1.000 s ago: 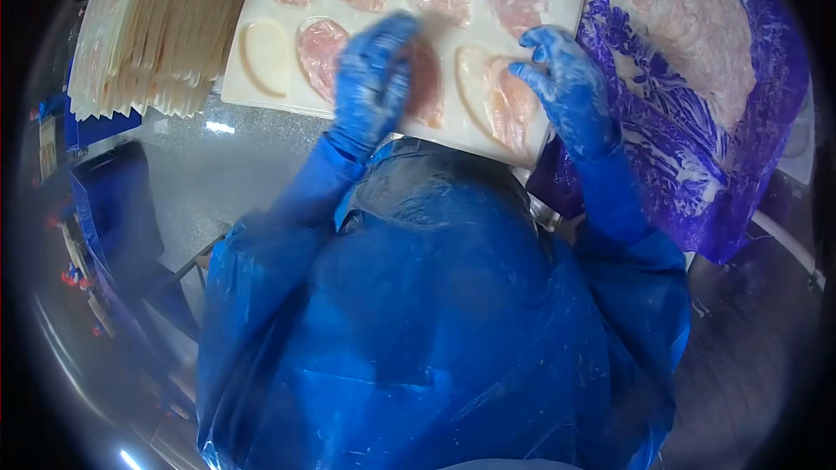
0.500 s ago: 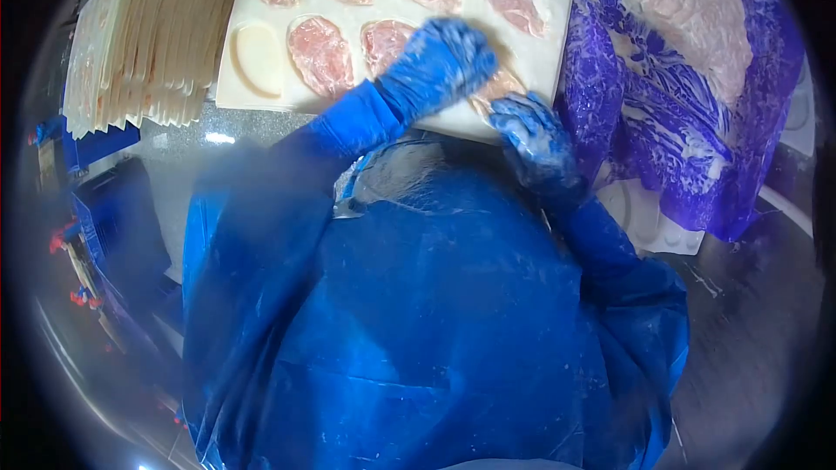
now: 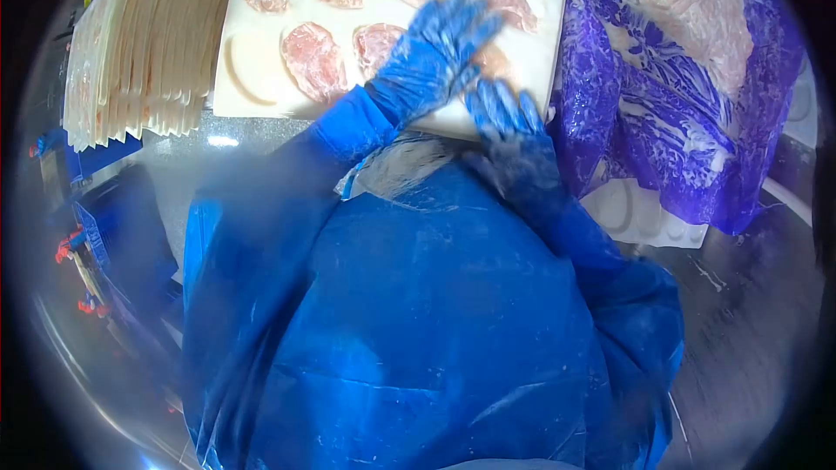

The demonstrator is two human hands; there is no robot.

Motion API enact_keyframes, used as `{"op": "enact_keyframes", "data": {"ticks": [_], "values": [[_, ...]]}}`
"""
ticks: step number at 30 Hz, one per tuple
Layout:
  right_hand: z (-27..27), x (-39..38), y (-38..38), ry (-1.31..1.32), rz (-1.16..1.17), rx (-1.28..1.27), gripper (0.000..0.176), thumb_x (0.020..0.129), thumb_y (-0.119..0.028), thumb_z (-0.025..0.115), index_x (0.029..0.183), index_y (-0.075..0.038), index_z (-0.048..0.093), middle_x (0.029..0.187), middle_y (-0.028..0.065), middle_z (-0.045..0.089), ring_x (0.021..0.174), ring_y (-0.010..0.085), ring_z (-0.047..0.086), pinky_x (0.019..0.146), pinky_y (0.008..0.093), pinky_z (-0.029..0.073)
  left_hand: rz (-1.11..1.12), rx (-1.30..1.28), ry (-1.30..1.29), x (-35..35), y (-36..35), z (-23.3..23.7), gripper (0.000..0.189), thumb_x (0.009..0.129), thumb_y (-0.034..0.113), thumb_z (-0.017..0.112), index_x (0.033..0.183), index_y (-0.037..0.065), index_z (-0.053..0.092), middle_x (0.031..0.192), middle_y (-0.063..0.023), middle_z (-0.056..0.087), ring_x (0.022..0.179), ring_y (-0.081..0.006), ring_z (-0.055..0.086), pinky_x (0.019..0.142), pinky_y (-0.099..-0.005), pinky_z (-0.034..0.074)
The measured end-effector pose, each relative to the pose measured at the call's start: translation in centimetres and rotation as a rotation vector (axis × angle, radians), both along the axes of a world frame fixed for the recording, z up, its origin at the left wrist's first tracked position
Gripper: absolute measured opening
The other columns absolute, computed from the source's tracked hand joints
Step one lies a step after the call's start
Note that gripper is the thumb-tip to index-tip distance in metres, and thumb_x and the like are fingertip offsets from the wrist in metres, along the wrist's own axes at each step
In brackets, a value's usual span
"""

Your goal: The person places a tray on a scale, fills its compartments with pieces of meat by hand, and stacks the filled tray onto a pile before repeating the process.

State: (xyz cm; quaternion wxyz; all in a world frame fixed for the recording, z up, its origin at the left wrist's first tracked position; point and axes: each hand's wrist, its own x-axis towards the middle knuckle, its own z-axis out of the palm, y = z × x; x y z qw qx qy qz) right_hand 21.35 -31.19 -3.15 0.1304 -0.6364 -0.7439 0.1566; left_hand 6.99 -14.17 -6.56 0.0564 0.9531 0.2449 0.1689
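Note:
A white tray point(image 3: 550, 43) with oval hollows lies before me, raw pink meat slices in most of them. My left hand point(image 3: 440, 50), in a wet blue glove, is over the front row, fingers spread and slightly blurred. It partly covers a meat slice point(image 3: 374, 45). Just right of it, a paler meat slice point(image 3: 495, 63) shows between my hands in the front right hollow. My right hand point(image 3: 509, 122), gloved in blue and smeared white, has its fingers stretched out at the tray's front edge, close below that slice. At the front left, one hollow point(image 3: 248, 65) is bare.
A stack of similar trays point(image 3: 144, 48) stands on edge at the left. To the right, a purple plastic sheet point(image 3: 601, 113) lies under a big heap of raw meat point(image 3: 688, 9). Part of another white moulded tray point(image 3: 640, 213) sticks out below the sheet.
My left hand has gone from a curled fist to spread fingers and shifted slightly up and left. My right hand has moved a little left, its fingers now straighter.

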Motion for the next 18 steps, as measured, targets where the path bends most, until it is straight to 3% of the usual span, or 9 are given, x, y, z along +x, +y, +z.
{"op": "enact_keyframes", "data": {"ticks": [2,3,6,8,9,11,13,15,18], "values": [[0.4,2.6,-1.7,0.157,0.157,-0.057,0.067,0.091,-0.029,0.069,0.146,-0.001,0.044,0.151,0.0203,0.043,0.146,0.0355,0.033,0.12,0.0508,0.024,0.024,-0.024,0.127,0.0,0.3,-0.7,0.069,0.099,0.04,0.055,0.16,0.02,0.027,0.166,-0.0141,0.02,0.155,-0.033,0.013,0.125,-0.049,0.005],[0.6,4.2,-2.5,0.286,0.069,-0.003,0.065,0.092,-0.027,0.066,0.148,-0.002,0.043,0.153,0.0198,0.042,0.147,0.0347,0.032,0.121,0.0492,0.023,0.131,-0.1,0.023,-0.2,0.9,-0.5,0.069,0.099,0.04,0.054,0.159,0.016,0.028,0.165,-0.0141,0.023,0.154,-0.0336,0.015,0.125,-0.0485,0.006],[0.2,9.2,-4.1,0.807,-0.433,0.153,0.049,0.1,-0.019,0.054,0.145,-0.001,0.048,0.149,0.0204,0.048,0.142,0.0335,0.04,0.119,0.0443,0.029,-0.066,-0.258,-0.007,-0.2,-2.5,1.1,0.071,0.099,0.04,0.054,0.158,0.011,0.028,0.164,-0.0154,0.025,0.154,-0.0333,0.017,0.124,-0.0482,0.011],[3.4,12.9,-3.1,1.589,-0.522,0.229,0.045,0.098,-0.017,0.057,0.139,0.001,0.053,0.141,0.0211,0.053,0.128,0.0326,0.054,0.105,0.043,0.046,-0.212,-0.319,0.128,0.2,-4.1,1.8,0.078,0.094,0.043,0.06,0.157,0.006,0.029,0.163,-0.0179,0.026,0.152,-0.0352,0.021,0.124,-0.0507,0.013],[4.0,15.7,-2.8,1.568,-0.526,0.251,0.045,0.098,-0.017,0.057,0.139,0.001,0.053,0.141,0.0211,0.053,0.128,0.0326,0.054,0.105,0.043,0.046,-0.231,-0.31,0.109,0.4,-4.1,2.3,0.078,0.094,0.043,0.06,0.157,0.006,0.029,0.163,-0.0179,0.026,0.152,-0.0352,0.021,0.124,-0.0507,0.013],[4.5,23.4,-1.1,0.946,-0.475,0.063,0.044,0.098,-0.022,0.06,0.137,-0.002,0.056,0.132,0.0199,0.06,0.124,0.0289,0.058,0.103,0.0396,0.047,0.01,-0.269,0.08,0.7,-4.3,3.4,0.082,0.091,0.041,0.064,0.157,0.007,0.029,0.162,-0.0175,0.027,0.152,-0.0354,0.021,0.124,-0.0514,0.012],[3.6,29.7,1.4,0.349,-0.416,-0.146,0.043,0.098,-0.027,0.062,0.134,-0.005,0.059,0.124,0.0188,0.066,0.12,0.0252,0.062,0.102,0.0362,0.047,-0.073,-0.273,0.082,1.2,-5.0,3.8,0.085,0.088,0.039,0.068,0.156,0.006,0.03,0.162,-0.0176,0.028,0.152,-0.036,0.021,0.124,-0.0523,0.013],[-2.5,32.7,4.8,0.054,-0.599,-0.039,0.038,0.094,-0.027,0.065,0.125,-0.004,0.064,0.114,0.0186,0.07,0.114,0.0315,0.064,0.098,0.0409,0.048,-0.073,-0.334,0.255,1.7,-5.2,3.0,0.084,0.087,0.038,0.069,0.155,0.006,0.032,0.162,-0.0177,0.029,0.152,-0.0359,0.021,0.124,-0.0525,0.012],[-6.8,38.2,8.8,-0.228,-0.441,0.186,0.038,0.091,-0.028,0.069,0.12,-0.005,0.066,0.113,0.0187,0.07,0.109,0.036,0.064,0.097,0.0438,0.048,-0.085,-0.343,0.2,1.6,-5.0,2.9,0.08,0.086,0.035,0.07,0.153,0.007,0.036,0.16,-0.0177,0.032,0.151,-0.0359,0.025,0.124,-0.0525,0.014]]}}
